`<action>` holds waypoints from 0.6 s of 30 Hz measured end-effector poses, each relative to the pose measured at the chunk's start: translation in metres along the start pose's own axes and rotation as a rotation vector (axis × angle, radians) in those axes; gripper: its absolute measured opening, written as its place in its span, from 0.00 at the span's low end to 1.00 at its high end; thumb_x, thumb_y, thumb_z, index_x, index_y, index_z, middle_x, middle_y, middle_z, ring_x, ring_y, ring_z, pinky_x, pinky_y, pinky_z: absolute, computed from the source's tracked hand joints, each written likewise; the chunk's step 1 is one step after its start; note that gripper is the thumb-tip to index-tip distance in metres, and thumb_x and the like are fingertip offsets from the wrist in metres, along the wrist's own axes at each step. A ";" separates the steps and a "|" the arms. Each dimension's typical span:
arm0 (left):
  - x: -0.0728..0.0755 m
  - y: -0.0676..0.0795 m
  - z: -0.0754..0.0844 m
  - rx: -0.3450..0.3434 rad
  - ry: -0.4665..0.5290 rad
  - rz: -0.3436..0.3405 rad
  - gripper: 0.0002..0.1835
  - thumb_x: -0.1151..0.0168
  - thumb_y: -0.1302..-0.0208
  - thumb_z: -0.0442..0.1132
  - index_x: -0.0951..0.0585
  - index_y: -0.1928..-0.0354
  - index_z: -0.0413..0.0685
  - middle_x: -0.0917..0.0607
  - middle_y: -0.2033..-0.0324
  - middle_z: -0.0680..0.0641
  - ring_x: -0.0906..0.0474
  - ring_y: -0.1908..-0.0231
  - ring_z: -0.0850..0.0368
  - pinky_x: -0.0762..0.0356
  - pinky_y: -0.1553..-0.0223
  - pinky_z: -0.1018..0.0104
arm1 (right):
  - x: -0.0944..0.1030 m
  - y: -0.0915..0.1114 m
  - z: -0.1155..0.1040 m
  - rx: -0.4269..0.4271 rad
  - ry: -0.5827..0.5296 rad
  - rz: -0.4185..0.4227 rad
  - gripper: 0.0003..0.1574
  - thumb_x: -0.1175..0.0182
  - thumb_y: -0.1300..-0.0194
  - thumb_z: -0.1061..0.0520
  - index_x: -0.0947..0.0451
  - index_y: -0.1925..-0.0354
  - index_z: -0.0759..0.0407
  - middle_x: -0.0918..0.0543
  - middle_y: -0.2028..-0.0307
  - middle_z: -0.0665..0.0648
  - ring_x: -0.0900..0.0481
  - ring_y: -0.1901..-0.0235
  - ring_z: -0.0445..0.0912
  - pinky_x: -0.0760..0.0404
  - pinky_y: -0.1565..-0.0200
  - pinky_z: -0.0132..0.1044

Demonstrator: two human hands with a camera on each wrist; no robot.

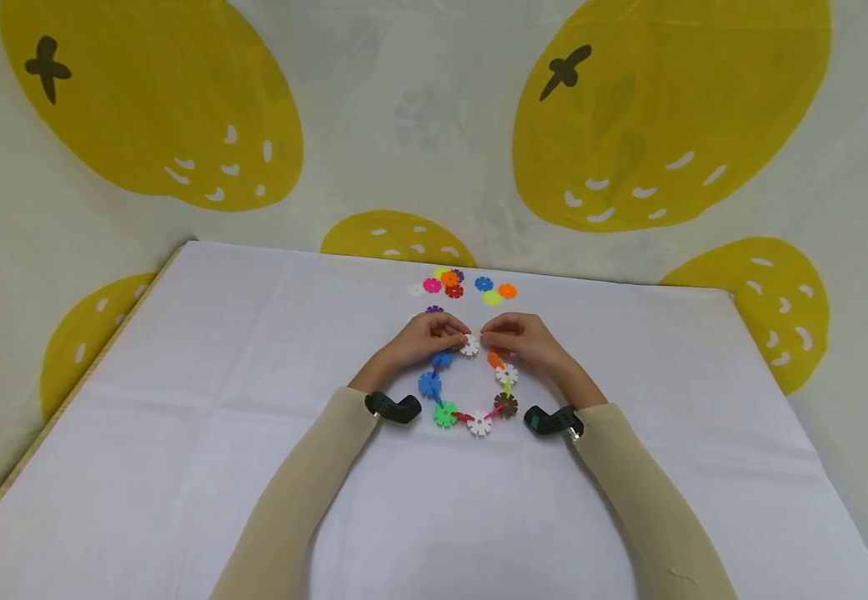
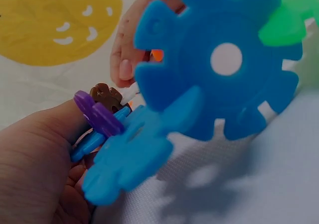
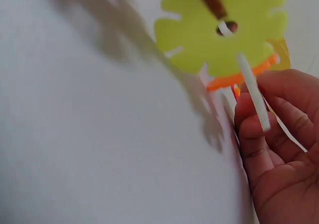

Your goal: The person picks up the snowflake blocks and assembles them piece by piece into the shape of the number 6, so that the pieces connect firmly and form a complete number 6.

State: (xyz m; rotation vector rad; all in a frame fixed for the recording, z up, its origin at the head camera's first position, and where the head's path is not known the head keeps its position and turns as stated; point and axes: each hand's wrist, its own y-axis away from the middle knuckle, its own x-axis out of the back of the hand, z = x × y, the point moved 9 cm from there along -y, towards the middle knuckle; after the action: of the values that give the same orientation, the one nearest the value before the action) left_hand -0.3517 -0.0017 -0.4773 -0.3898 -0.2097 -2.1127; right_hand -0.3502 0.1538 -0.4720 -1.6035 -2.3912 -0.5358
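Observation:
Colourful notched plastic snowflake discs are slotted into a curved chain (image 1: 444,414) between my hands. My left hand (image 1: 434,335) pinches the chain's left end, where a white disc (image 1: 469,345) shows at the fingertips. In the left wrist view, a purple disc (image 2: 97,112), a brown disc (image 2: 107,95) and blue discs (image 2: 219,59) lie by that thumb. My right hand (image 1: 527,337) faces it, fingers curled at the chain's right end, by an orange disc (image 1: 495,360). In the right wrist view, a yellow disc (image 3: 219,30) partly covers the orange one; the pinched piece is mostly hidden.
Several loose discs lie towards the table's back edge, among them a pink disc (image 1: 432,285), a blue disc (image 1: 484,284) and an orange disc (image 1: 508,291). A white cloth (image 1: 178,467) covers the table. Behind it hangs a fruit-patterned curtain (image 1: 403,100).

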 end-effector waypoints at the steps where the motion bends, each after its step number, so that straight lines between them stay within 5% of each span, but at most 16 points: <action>1: -0.001 0.000 0.001 -0.009 -0.001 -0.007 0.12 0.37 0.33 0.40 0.17 0.52 0.41 0.13 0.63 0.46 0.18 0.64 0.57 0.20 0.57 0.69 | 0.003 0.001 0.000 0.004 0.004 0.013 0.19 0.35 0.34 0.51 0.20 0.52 0.63 0.16 0.64 0.55 0.22 0.66 0.46 0.22 0.63 0.29; 11: -0.007 0.002 0.005 -0.054 -0.014 -0.057 0.12 0.35 0.35 0.38 0.15 0.52 0.41 0.12 0.63 0.47 0.19 0.67 0.59 0.20 0.59 0.69 | 0.019 -0.001 0.007 0.019 -0.034 0.099 0.18 0.36 0.34 0.55 0.20 0.52 0.67 0.22 0.74 0.52 0.27 0.76 0.43 0.26 0.71 0.29; 18: -0.003 0.002 0.006 -0.056 -0.063 -0.037 0.12 0.36 0.34 0.38 0.15 0.52 0.42 0.12 0.63 0.48 0.18 0.65 0.59 0.21 0.59 0.69 | 0.008 0.009 0.001 0.046 0.128 -0.071 0.17 0.33 0.37 0.50 0.19 0.56 0.61 0.19 0.70 0.54 0.26 0.70 0.48 0.25 0.67 0.31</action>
State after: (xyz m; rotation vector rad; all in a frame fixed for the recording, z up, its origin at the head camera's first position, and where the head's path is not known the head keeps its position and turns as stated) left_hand -0.3478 0.0014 -0.4730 -0.4896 -0.1964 -2.1475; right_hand -0.3453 0.1635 -0.4682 -1.4249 -2.3550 -0.5735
